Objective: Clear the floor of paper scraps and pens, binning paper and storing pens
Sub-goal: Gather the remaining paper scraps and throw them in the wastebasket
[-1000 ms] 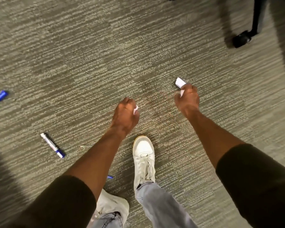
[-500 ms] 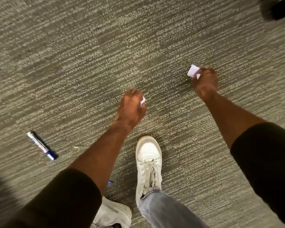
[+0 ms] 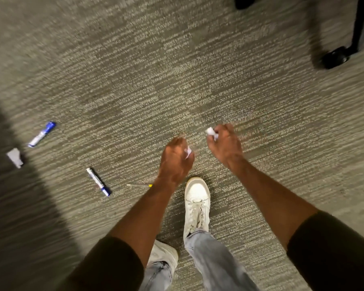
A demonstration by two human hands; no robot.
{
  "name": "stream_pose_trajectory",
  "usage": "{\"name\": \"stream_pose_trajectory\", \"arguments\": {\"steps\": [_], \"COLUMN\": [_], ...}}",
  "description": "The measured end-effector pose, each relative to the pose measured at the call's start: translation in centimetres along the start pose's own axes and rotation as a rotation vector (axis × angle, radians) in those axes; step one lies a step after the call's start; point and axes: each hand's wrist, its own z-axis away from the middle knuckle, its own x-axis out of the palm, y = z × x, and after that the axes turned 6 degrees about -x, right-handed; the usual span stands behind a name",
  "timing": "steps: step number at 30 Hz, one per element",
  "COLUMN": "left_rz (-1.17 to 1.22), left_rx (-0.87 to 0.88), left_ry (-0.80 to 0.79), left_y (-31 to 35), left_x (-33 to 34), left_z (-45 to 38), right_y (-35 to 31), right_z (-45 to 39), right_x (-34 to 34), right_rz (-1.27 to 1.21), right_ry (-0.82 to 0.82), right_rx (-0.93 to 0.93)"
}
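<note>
**Both hands full of paper, pens on the carpet**

The grey striped carpet point(image 3: 135, 80) fills the head view, with a dark shadow band along its left side. Two bare forearms in dark sleeves point(image 3: 105, 267) reach down over it, above pale jeans point(image 3: 210, 257) and a white sneaker point(image 3: 197, 198) planted forward; a second sneaker point(image 3: 166, 253) sits behind it. At the top right stands a black chair leg with its caster point(image 3: 335, 57).

The left hand point(image 3: 174, 162) is curled closed around a small white paper scrap point(image 3: 188, 151), which peeks out by the thumb. The right hand point(image 3: 224, 145), just beside it, pinches another crumpled white scrap point(image 3: 211, 132) at the fingertips (both are somewhat blurred).

On the floor to the left lie a blue-capped marker point(image 3: 98, 182), near the left forearm, and a second blue marker point(image 3: 42, 134) farther out. Between the nearer marker and the left wrist lies a thin pen point(image 3: 138, 185) with a yellow end. A loose piece of paper point(image 3: 15, 157) rests at the shadow's edge, near the farther marker.
</note>
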Motion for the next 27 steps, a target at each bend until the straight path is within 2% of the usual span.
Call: {"name": "stream_pose_trajectory", "arguments": {"steps": [3, 6, 13, 20, 23, 27], "left_rz": [-0.002, -0.062, 0.076, 0.153, 0.118, 0.041], "left_rx": [-0.068, -0.108, -0.321, -0.427, -0.443, -0.55], "left_ry": [0.022, 0.134, 0.312, 0.428, 0.444, 0.449], "left_y": [-0.5, -2.2, -9.1, -20.2, -25.7, -33.7], "left_x": [-3.6, -7.4, -13.6, -18.0, -20.6, -24.4], "left_z": [2.1, 3.7, 5.3, 6.0, 5.6, 4.4], "right_y": [-4.1, -8.2, -15.3, -22.0, -24.8, -28.5], "right_z": [2.0, 3.5, 4.7, 5.1, 5.1, 5.0], "right_x": [-0.9, -1.4, 2.0, 10.9, 15.5, 22.2], "right_rz": [-0.069, -0.072, 0.04, 0.066, 0.085, 0.078], "right_ry": [0.008, -0.022, -0.155, -0.222, -0.24, -0.26], "right_rx": [-0.045, -0.091, -0.339, -0.413, -0.411, -0.424]}}
